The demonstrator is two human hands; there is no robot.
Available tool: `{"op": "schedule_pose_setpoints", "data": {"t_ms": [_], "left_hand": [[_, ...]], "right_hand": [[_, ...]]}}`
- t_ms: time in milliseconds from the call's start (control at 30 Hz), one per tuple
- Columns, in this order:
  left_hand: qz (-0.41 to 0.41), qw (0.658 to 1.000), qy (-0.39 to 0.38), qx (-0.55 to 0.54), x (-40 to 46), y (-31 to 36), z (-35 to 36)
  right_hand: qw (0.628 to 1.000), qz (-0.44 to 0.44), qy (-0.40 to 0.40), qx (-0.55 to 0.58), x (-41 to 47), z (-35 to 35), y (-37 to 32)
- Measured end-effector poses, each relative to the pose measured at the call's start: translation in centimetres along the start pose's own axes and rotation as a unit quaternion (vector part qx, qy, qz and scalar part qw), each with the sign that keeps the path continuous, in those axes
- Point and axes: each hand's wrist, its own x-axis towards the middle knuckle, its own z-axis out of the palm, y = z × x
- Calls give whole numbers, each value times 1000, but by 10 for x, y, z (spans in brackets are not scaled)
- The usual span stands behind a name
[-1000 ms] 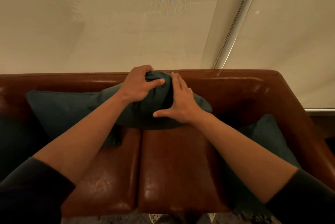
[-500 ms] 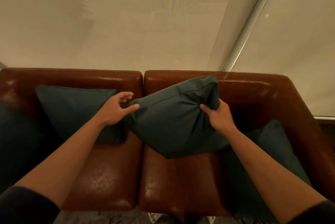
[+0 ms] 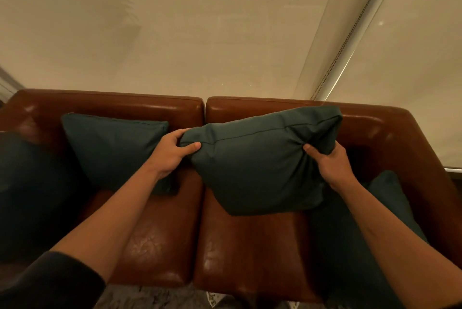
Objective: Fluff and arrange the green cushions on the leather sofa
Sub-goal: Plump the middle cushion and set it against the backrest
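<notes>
Mid-fluff: left hand [image 3: 172,152] and right hand [image 3: 330,161] each pinch an upper corner of the centre cushion [image 3: 260,166], tilted over the sofa [image 3: 250,246] seat. Next, I judge: shake it, then stand it upright against the backrest.

The held cushion [image 3: 257,166] serves as landmark over the right half of the leather sofa [image 3: 250,246]. Below it, bare seat leather lies open to the front edge, and a strip of backrest top shows behind it. To its left a second cushion [image 3: 112,148] leans on the backrest, with a dark cushion [image 3: 30,196] beyond filling that end. To its right a fourth cushion [image 3: 362,233] blocks the corner by the armrest [image 3: 412,148]. Behind stands a pale blind [image 3: 200,33].
</notes>
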Motion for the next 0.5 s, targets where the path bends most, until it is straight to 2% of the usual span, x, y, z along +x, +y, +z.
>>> {"op": "schedule_pose_setpoints", "data": {"t_ms": [100, 200, 367, 500], "left_hand": [[12, 999, 34, -29, 1, 14, 14], [31, 998, 37, -28, 6, 28, 24], [87, 994, 28, 51, 17, 54, 49], [123, 983, -8, 137, 21, 71, 74]], "right_hand": [[998, 15, -21, -64, 9, -9, -4], [992, 3, -18, -128, 15, -10, -9], [959, -102, 4, -266, -3, 24, -21], [910, -229, -97, -333, -17, 78, -46]]}}
